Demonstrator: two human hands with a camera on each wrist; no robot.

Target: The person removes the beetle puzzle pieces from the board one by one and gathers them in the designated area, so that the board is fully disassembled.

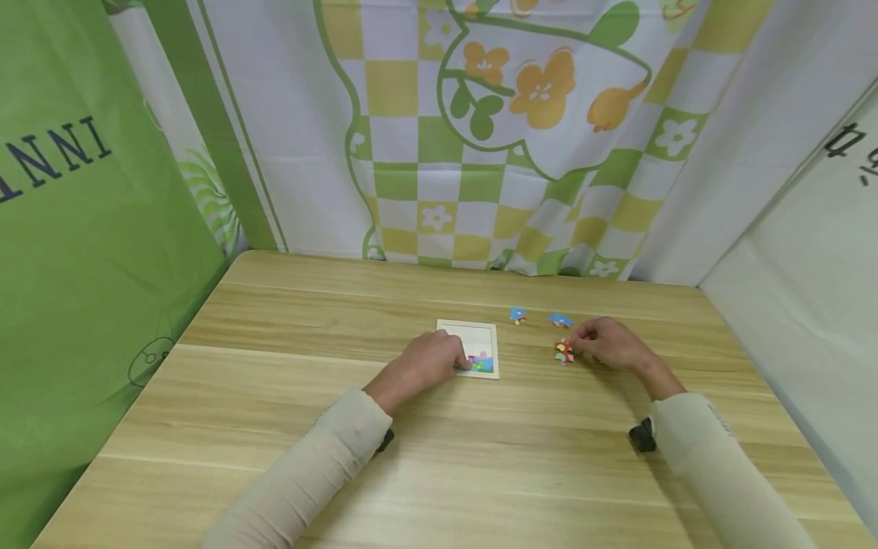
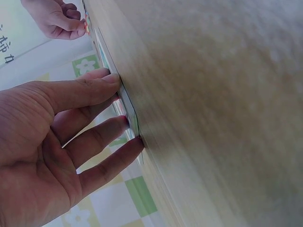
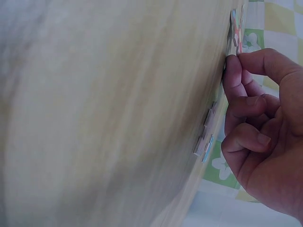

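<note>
A small puzzle board (image 1: 466, 330) with a pale frame lies on the table, colourful pieces in its lower right part. My left hand (image 1: 428, 360) holds the board at its near left side; in the left wrist view the thumb and fingertips of this left hand (image 2: 71, 123) touch the board's edge (image 2: 129, 103). To the right, my right hand (image 1: 610, 345) pinches a red puzzle piece (image 1: 564, 351) with yellow and green marks between thumb and index finger. In the right wrist view, the remaining fingers of the right hand (image 3: 265, 118) are curled, and the piece (image 3: 237, 38) is seen edge-on.
Two blue puzzle pieces lie behind the red one: one piece (image 1: 517, 315) near the board, another piece (image 1: 560, 320) farther right. The wooden table (image 1: 480, 473) meets a patterned curtain (image 1: 466, 183) at the back and a green cloth (image 1: 103, 252) on the left.
</note>
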